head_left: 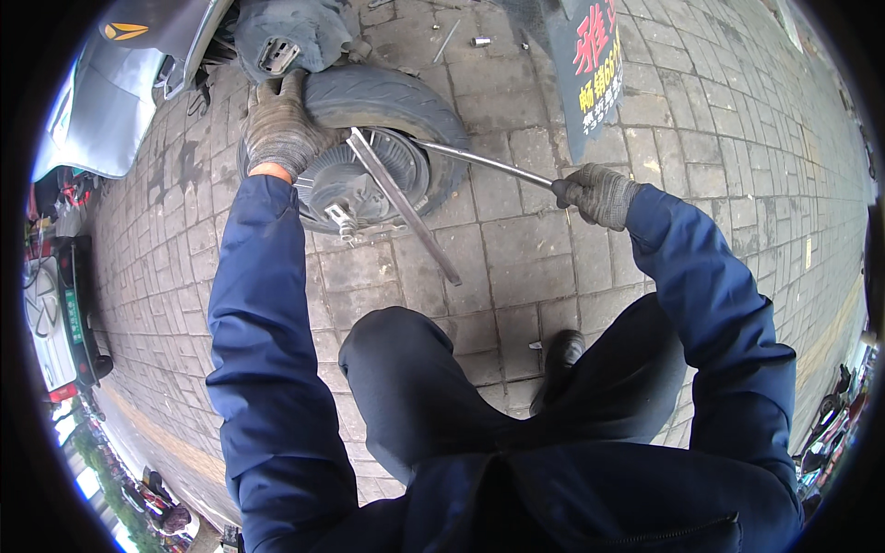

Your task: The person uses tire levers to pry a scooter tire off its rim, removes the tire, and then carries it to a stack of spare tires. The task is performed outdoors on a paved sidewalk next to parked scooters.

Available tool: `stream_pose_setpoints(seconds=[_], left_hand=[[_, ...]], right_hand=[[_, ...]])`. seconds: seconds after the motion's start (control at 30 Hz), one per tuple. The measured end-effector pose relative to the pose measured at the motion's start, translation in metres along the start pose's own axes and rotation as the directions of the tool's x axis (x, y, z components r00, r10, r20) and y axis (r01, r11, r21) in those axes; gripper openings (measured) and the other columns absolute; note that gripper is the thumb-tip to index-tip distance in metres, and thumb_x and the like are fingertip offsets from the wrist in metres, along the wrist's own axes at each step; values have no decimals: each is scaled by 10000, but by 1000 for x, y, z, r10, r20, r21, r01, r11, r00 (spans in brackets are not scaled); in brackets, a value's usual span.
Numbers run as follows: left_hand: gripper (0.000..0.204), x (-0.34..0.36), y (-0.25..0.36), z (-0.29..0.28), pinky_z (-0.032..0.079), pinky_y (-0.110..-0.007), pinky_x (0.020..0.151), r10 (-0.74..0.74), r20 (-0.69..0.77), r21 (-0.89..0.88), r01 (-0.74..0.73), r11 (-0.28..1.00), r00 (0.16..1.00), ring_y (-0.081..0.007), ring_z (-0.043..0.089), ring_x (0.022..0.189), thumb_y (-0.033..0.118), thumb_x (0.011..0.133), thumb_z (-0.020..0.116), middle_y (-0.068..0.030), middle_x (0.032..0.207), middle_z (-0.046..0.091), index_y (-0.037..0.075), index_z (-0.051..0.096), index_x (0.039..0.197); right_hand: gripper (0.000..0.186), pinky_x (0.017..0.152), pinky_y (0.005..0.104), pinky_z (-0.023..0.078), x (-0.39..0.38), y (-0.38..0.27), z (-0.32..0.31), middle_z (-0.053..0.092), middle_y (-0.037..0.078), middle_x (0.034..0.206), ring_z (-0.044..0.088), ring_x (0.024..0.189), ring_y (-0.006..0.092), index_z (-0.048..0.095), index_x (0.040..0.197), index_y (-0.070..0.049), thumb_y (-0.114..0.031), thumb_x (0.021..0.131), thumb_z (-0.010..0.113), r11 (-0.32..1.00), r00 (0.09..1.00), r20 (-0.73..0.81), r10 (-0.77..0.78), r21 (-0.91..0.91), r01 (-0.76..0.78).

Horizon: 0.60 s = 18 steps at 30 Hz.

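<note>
So the black rubber tyre (383,92) is sitting on its grey finned metal wheel (369,180), which is laid flat on the grey brick paving (535,235), upper left of centre in the frame. The tyre's upper side is covered by the left hand (286,124), in a grey-brown knit glove, fingers laid forward and thumb apart. Whether the rubber is actually being gripped or just pressed can't be told.

A round steel rod with a black handle (489,164) is grasped by the right hand (604,195), also gloved, right of centre. The handle end is wrapped by closed fingers, and the far tip is set at the tyre's inner edge, on the wheel's right side.

A flat grey metal bar (406,201) is slanted across the wheel, upper end near the left thumb, lower end over the paving. A small shiny metal cylinder (480,41) can be spotted at top centre, and a dark board with red and yellow lettering (590,92) upper right of centre.
</note>
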<state>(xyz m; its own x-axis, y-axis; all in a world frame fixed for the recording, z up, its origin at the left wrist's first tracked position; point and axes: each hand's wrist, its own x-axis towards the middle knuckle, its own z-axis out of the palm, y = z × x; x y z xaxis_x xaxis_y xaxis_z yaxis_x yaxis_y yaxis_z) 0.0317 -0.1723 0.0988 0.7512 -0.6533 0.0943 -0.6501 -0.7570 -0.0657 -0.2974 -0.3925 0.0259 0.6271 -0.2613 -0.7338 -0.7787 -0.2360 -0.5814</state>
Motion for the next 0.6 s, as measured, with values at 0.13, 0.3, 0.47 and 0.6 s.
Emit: stream_pose_setpoints(seconds=[0.13,0.3,0.47,0.6], left_hand=[[956,-7,4,1,397,-491,1048,-47,-5,1,47,999,999,-383,408,1289,500,527,865,-188,1354,441,199,490,1353],[942,-14,5,5,408,-484,1035,-62,-37,-52,60,997,997,-376,432,1262,537,524,860,-177,1306,466,211,513,1337],[1022,-13,1,16,484,-443,972,-71,-101,-98,61,993,992,-345,506,1203,532,438,904,-164,1277,483,246,509,1336],[1038,-14,-10,24,501,-441,947,11,-163,-50,-20,999,987,-359,525,1177,518,425,912,-169,1294,480,221,508,1334]], right_hand=[[343,587,316,458,20,34,64,570,39,717,530,715,108,655,978,-5,-323,984,526,987,985,-87,-148,46,152],[359,567,330,415,8,33,226,593,129,797,523,664,196,573,970,39,-315,991,519,881,934,-354,-49,426,207],[497,684,373,458,28,-27,322,630,178,866,572,759,262,565,1068,54,-431,963,535,769,891,-419,175,623,142],[410,670,330,466,73,-77,357,606,110,810,565,726,217,539,1085,15,-371,955,577,607,938,-315,145,777,167]])
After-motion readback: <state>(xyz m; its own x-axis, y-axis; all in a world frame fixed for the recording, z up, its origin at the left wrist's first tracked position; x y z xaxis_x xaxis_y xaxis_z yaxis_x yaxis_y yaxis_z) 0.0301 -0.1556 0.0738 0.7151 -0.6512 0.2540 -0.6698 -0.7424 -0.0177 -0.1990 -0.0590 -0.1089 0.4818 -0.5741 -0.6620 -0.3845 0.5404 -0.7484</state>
